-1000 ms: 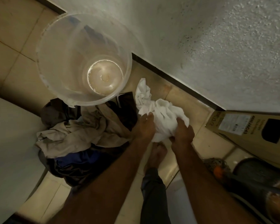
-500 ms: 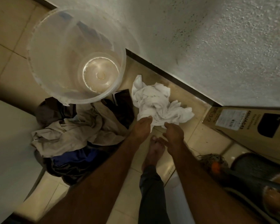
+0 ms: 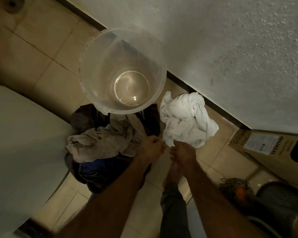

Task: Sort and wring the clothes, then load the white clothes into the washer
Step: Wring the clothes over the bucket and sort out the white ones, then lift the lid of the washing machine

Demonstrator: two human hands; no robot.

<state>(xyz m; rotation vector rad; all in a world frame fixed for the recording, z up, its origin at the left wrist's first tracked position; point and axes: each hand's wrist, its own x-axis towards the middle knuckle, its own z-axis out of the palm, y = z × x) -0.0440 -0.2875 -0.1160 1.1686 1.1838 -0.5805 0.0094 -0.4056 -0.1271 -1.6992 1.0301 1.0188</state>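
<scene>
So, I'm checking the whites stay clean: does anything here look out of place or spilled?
Nothing looks spilled or broken. The white cloth lies crumpled on the bare floor tiles by the wall, beside the dark pile; the clear bucket stands upright with a little murky water at its bottom.

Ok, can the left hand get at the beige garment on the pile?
Probably yes: the left hand is right beside the beige garment, which lies on top of the dark pile, its near edge uncovered.
</scene>
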